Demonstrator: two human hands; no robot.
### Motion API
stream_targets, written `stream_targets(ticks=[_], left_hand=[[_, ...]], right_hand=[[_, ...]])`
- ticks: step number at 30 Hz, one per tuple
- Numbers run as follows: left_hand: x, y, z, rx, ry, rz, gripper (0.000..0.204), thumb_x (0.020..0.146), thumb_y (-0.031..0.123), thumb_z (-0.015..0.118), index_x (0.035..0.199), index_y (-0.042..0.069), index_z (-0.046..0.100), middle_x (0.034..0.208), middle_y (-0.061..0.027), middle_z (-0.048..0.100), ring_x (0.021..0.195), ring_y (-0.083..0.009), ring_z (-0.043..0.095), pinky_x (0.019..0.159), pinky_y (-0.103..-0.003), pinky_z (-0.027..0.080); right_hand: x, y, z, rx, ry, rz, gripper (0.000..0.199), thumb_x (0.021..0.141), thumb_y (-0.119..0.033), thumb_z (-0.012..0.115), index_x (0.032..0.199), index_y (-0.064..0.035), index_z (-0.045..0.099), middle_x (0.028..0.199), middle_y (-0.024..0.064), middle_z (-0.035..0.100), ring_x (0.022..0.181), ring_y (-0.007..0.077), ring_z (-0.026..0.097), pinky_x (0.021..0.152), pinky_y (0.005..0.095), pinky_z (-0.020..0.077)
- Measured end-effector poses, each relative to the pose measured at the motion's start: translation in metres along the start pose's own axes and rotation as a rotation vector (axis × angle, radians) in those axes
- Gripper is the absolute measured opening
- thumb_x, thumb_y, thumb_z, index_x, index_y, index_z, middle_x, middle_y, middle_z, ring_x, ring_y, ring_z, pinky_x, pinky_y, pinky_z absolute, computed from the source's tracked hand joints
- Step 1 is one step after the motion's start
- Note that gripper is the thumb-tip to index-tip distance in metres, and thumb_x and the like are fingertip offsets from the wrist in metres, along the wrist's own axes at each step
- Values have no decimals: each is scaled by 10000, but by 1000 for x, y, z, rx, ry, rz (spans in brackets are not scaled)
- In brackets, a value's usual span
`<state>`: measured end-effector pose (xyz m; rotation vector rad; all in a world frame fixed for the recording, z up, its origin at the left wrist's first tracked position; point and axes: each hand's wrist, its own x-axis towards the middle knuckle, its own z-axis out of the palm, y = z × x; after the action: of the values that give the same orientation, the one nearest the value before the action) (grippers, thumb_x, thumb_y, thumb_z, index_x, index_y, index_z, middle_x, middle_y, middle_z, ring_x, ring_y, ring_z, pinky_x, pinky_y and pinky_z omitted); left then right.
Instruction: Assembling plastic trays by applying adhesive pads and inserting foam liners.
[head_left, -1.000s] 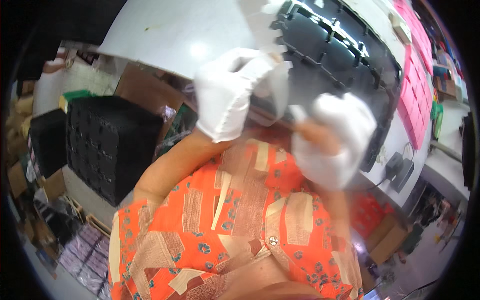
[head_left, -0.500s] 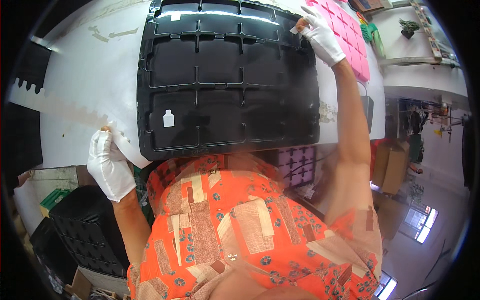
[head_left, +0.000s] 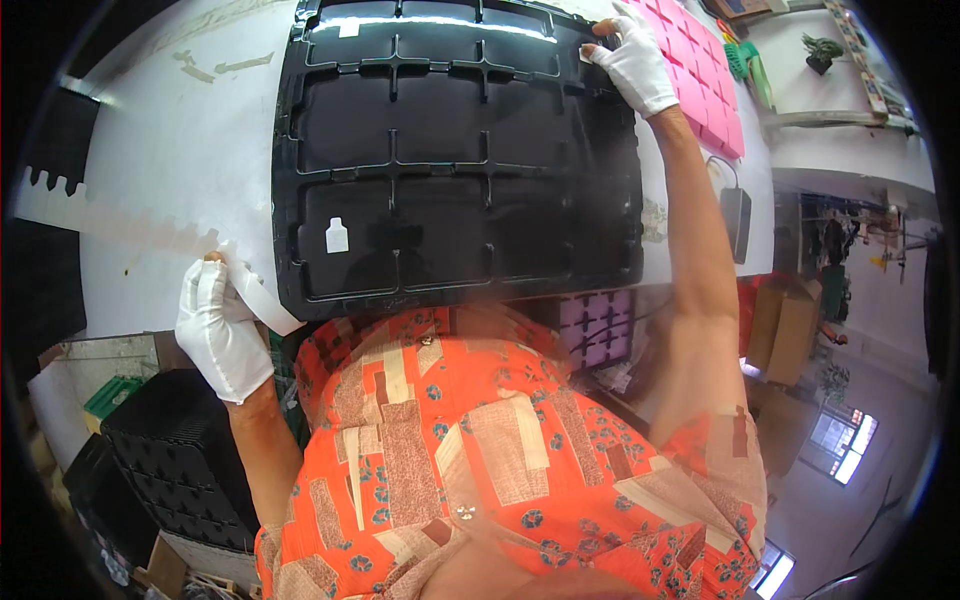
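Black compartment tray (head_left: 460,150): flat on white table (head_left: 170,150), against torso. Small white label (head_left: 337,236) stuck in near-left cell; other cells bare. Right hand (head_left: 634,62): fingers pressed together on label at far-right corner. Left hand (head_left: 220,325): pinching notched white backing strip (head_left: 110,218) beside tray. Labelling judged early.

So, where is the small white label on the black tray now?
In the head view, the small white label sits in the lower left compartment of the black tray, on the person's left, near the left hand holding the white strip.
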<state>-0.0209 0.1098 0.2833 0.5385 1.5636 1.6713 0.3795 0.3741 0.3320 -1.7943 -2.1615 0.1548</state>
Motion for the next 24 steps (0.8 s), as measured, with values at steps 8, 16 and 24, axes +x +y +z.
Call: stream_targets(ticks=[8,16,24], left_hand=[[5,0,-1,1,9,-2,198,973,124,598,1076,-35,656,925,-73,660,812,-134,616,734,-267,495],[-11,8,3,329,123,117,210,966,156,612,1037,-16,710,833,-26,626,680,-106,555,629,-278,512],[-11,6,-1,-53,-78,-122,208,890,123,710,1020,-40,724,764,-63,687,630,-104,623,592,-233,495]], right_hand=[[13,57,34,142,125,23,505,604,-477,910,850,-74,733,1070,137,659,1162,335,539,992,431,414],[15,38,41,-224,120,-104,572,702,-577,748,829,-21,716,891,213,646,921,373,585,857,454,443],[3,29,30,-701,472,-269,414,776,-449,785,863,-49,721,868,140,706,809,302,669,797,387,506]])
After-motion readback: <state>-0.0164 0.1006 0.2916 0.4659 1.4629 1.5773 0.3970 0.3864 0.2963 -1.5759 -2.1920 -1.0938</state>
